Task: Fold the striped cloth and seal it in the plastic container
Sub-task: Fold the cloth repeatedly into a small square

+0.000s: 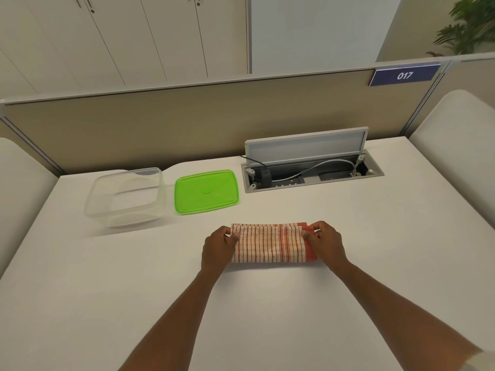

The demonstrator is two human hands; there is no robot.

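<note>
The red-and-white striped cloth (267, 243) lies folded into a narrow band on the white table, in the middle. My left hand (218, 246) pinches its left end and my right hand (325, 243) pinches its right end. Behind and to the left stands the clear plastic container (93, 207), with nothing inside it. Its green lid (206, 191) lies flat on the table just right of the container.
An open cable hatch (310, 167) with plugs and wires is sunk into the table at the back right, its flap raised. A beige partition (160, 124) runs along the far edge. White chair backs (455, 135) stand at both sides.
</note>
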